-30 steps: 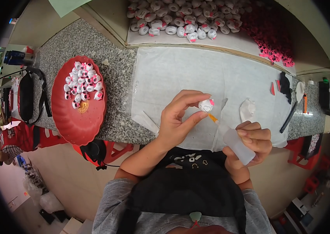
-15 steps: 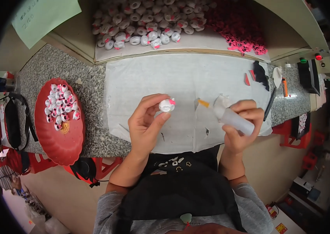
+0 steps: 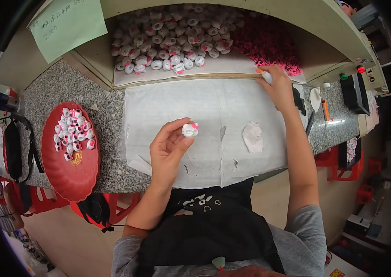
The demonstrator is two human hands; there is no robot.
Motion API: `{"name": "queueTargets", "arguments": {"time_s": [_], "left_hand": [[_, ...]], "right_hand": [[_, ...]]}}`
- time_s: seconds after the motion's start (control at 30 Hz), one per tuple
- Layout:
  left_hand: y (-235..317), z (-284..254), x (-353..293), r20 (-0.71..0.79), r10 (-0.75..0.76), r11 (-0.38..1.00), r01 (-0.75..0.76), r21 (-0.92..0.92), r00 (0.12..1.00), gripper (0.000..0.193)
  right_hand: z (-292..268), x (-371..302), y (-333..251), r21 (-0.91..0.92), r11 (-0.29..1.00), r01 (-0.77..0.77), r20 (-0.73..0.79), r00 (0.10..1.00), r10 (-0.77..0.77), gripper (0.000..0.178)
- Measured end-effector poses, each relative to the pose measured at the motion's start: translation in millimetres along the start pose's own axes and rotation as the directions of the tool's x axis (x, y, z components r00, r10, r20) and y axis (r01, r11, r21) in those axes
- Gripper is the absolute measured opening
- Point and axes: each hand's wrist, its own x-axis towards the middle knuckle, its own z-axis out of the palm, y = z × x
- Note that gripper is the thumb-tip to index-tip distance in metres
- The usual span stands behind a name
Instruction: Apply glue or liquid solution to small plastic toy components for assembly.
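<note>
We risk dropping the small white cat-head figurine with a pink bow (image 3: 189,129), since our left hand (image 3: 170,148) pinches it only at the fingertips above the white paper sheet (image 3: 232,106) on the worktop. At two o'clock, our right hand (image 3: 279,87) closes its grip round a small white bottle (image 3: 266,75) beside the pink bows (image 3: 269,46), which a careless reach could scatter.

A white figurine (image 3: 189,129) with pink bow; red tray (image 3: 73,171); speckled grey countertop (image 3: 108,111); pale green note (image 3: 68,25).

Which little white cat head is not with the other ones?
The small white cat-head figure with a pink bow, pinched in the left hand; others lie piled.
</note>
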Motion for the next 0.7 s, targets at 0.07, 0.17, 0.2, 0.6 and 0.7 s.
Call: {"name": "queueTargets", "arguments": {"time_s": [0.07, 0.17, 0.2, 0.6, 0.7], "left_hand": [[0, 0, 0, -0.001, -0.001, 1.000, 0.001, -0.004, 1.000, 0.032], [0, -1, -1, -0.009, -0.027, 1.000, 0.026, -0.015, 1.000, 0.032], [0, 0, -1, -0.022, -0.028, 1.000, 0.028, -0.010, 0.999, 0.032], [1, -3, -3, 0.080, 0.019, 0.999, -0.021, 0.026, 0.997, 0.031], [-3, -3, -4, 0.098, 0.076, 0.987, -0.089, 0.136, 0.992, 0.029]], "right_hand": [[6, -1, 0, -0.015, 0.999, -0.043, 0.021, 0.999, 0.044, 0.018], [6, -5, 2, -0.035, 0.998, -0.052, 0.051, 0.997, 0.053, 0.019], [5, -7, 1, -0.041, 0.999, -0.022, 0.050, 0.998, 0.024, 0.018], [-8, -73, -141, 0.910, 0.137, -0.391, 0.335, 0.890, 0.310, 0.010], [-7, -76, -153, 0.910, 0.006, -0.415, 0.395, 0.870, 0.297, 0.010]]}}
